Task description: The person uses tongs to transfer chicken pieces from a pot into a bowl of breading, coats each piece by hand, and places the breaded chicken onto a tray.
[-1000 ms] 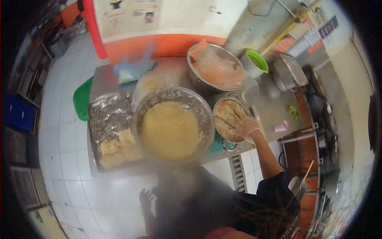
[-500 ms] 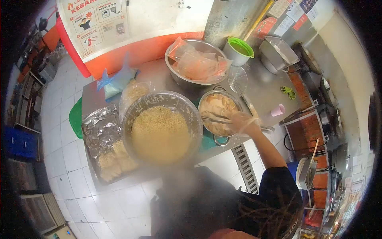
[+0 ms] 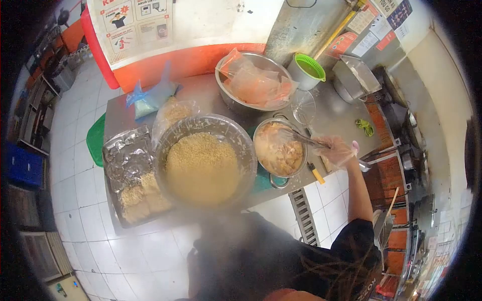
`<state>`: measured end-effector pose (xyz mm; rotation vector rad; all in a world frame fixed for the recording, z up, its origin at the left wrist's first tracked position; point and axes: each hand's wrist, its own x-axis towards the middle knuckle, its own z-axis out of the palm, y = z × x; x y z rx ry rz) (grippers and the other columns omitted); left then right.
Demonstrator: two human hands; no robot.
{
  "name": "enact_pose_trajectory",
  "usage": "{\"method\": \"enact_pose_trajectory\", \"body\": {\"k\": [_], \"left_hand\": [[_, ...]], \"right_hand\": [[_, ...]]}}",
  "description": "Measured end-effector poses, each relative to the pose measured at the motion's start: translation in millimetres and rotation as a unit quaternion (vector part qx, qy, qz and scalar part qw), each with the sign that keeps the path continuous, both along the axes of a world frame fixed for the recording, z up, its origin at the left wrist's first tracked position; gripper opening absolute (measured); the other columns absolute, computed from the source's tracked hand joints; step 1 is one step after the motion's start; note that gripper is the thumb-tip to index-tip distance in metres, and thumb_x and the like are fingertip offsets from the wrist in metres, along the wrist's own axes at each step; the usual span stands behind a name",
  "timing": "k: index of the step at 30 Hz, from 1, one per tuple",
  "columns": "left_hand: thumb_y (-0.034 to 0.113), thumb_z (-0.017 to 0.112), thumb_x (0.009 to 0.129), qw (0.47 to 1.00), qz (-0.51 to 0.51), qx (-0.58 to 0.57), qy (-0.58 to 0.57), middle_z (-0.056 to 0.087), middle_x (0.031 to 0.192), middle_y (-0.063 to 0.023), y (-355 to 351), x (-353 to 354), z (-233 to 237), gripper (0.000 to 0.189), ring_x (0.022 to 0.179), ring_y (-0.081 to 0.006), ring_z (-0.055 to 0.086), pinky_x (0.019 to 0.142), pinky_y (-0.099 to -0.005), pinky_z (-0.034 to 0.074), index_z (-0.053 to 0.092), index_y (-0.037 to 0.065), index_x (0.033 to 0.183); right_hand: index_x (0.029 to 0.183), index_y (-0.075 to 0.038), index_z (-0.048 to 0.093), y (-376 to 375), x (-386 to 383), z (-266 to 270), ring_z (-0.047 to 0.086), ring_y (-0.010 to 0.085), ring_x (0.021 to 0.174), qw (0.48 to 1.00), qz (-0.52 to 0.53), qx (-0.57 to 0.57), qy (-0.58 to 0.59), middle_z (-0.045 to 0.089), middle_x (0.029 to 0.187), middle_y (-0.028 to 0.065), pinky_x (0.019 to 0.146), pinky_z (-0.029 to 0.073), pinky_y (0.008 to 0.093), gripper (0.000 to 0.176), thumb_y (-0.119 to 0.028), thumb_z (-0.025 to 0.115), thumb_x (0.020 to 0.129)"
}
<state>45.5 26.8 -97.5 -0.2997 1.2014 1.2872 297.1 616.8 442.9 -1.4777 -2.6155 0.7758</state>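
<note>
Metal tongs (image 3: pixel 310 141) are clasped in the gloved right hand (image 3: pixel 335 150), fingers curled round the shaft. Left hand's state can't be told. Tong tips are held over the two-handled pot (image 3: pixel 256 151) of wet, coated pieces (image 3: pixel 288 154), just left of the right hand. Crumb bowl (image 3: pixel 247 150) is seen further left, foil-lined tray (image 3: pixel 128 154) beyond it. Yellow-handled tool (image 3: pixel 316 174) is placed near the right hand, bodyward.

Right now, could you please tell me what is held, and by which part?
The right hand holds metal tongs partway along, short of the back end.
</note>
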Motion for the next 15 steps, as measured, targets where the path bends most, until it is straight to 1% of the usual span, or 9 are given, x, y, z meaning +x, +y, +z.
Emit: {"method": "enact_pose_trajectory", "body": {"k": [3, 6, 9, 10, 13, 14, 15], "left_hand": [[0.046, 0.049, 0.089, 0.999, 0.009, -0.039, 0.03, 0.051, 0.129, -0.0094, 8.5, 3.6, 9.0, 0.055, 0.112, -0.0297, 0.051, 0.088, -0.0449, 0.043, 0.042, 0.018, 0.136], [0.038, 0.047, 0.091, 0.996, 0.017, -0.062, 0.067, 0.052, 0.128, -0.0106, 18.8, 7.3, 29.8, 0.049, 0.112, -0.0295, 0.052, 0.088, -0.0432, 0.045, 0.044, 0.012, 0.133], [0.031, 0.046, 0.093, 0.991, 0.026, -0.066, 0.117, 0.053, 0.128, -0.0118, 27.5, 12.9, 50.8, 0.044, 0.113, -0.0293, 0.053, 0.088, -0.0414, 0.048, 0.046, 0.007, 0.13], [0.028, 0.045, 0.094, 0.988, 0.029, -0.063, 0.138, 0.053, 0.127, -0.0122, 31.5, 14.3, 59.6, 0.042, 0.113, -0.0292, 0.053, 0.088, -0.0409, 0.049, 0.046, 0.005, 0.129], [0.021, 0.043, 0.096, 0.979, 0.041, -0.057, 0.19, 0.054, 0.126, -0.0135, 51.4, 16.3, 107.7, 0.037, 0.113, -0.029, 0.054, 0.087, -0.0391, 0.051, 0.049, -0.001, 0.126], [0.018, 0.043, 0.097, 0.978, 0.05, -0.06, 0.194, 0.054, 0.126, -0.0139, 57.1, 17.0, 119.3, 0.036, 0.113, -0.0289, 0.054, 0.087, -0.0386, 0.052, 0.049, -0.003, 0.125], [0.018, 0.042, 0.097, 0.981, 0.073, -0.075, 0.165, 0.055, 0.126, -0.0136, 62.6, 17.0, 122.9, 0.036, 0.112, -0.0288, 0.055, 0.087, -0.0381, 0.052, 0.049, -0.003, 0.125]], "right_hand": [[0.116, -0.015, 0.063, -9.1, -7.4, 28.8, 0.064, 0.0297, 0.08, 0.983, 0.067, 0.125, -0.117, 0.067, 0.091, 0.0152, 0.074, 0.049, 0.0394, 0.037, -0.029, 0.065, 0.082], [0.115, -0.017, 0.064, -7.5, -2.8, 25.9, 0.063, 0.0342, 0.081, 0.963, 0.08, 0.195, -0.17, 0.065, 0.086, 0.0173, 0.073, 0.048, 0.0435, 0.036, -0.033, 0.063, 0.083], [0.116, -0.019, 0.063, -3.8, 2.5, 21.8, 0.062, 0.0352, 0.083, 0.941, 0.106, 0.239, -0.216, 0.065, 0.086, 0.0159, 0.072, 0.047, 0.046, 0.037, -0.035, 0.062, 0.082], [0.116, -0.019, 0.063, -1.4, 3.3, 19.5, 0.062, 0.0349, 0.083, 0.941, 0.104, 0.24, -0.214, 0.065, 0.087, 0.0158, 0.072, 0.047, 0.0458, 0.037, -0.035, 0.062, 0.082], [0.117, -0.019, 0.063, 1.5, 2.5, 15.0, 0.062, 0.0344, 0.084, 0.941, 0.108, 0.241, -0.21, 0.065, 0.088, 0.0152, 0.072, 0.047, 0.0452, 0.038, -0.034, 0.062, 0.082], [0.117, -0.019, 0.063, 1.7, 0.2, 16.6, 0.062, 0.0345, 0.084, 0.941, 0.113, 0.241, -0.21, 0.065, 0.088, 0.0149, 0.073, 0.047, 0.0447, 0.037, -0.033, 0.061, 0.083], [0.117, -0.018, 0.063, 1.5, -2.5, 17.9, 0.062, 0.0345, 0.085, 0.94, 0.12, 0.241, -0.209, 0.065, 0.089, 0.0147, 0.073, 0.047, 0.0443, 0.036, -0.032, 0.061, 0.083]]}}
